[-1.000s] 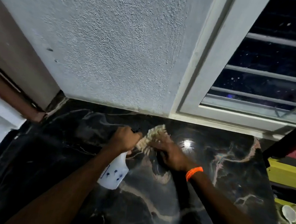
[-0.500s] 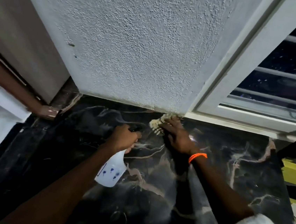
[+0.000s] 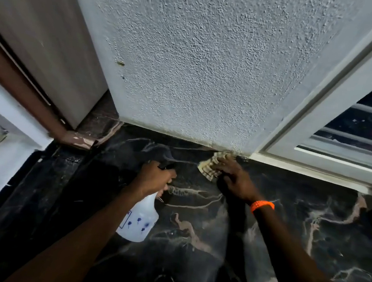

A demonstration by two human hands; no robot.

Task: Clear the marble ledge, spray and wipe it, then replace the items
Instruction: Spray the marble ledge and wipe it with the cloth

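Wiping stage: the marble ledge [image 3: 298, 221] lies bare of loose items, so the step in hand is judged to be the spray-and-wipe, with replacing not yet begun.
Right hand [image 3: 236, 180]: fingers flattened and pressed down on a folded cloth [image 3: 208, 167], holding it against the stone at the back edge.
Cloth position: tucked into the seam where the ledge meets the textured wall [image 3: 200, 62], just beside the foot of the white window frame [image 3: 315, 168]; probably placed there because grime gathers along that joint.
Left hand [image 3: 153, 178]: closed around the neck of the spray bottle [image 3: 137, 223], a finger apparently near the black trigger, though that is partly hidden.
Bottle attitude: body hanging below the fist, nozzle pointing toward the back of the ledge, close to the cloth; kept ready so spraying and wiping can alternate without setting it down.
Wrist marker: orange band [image 3: 262, 205] on the right forearm.
Ledge surface: dark stone with pale veins; whether it is wet cannot be told.
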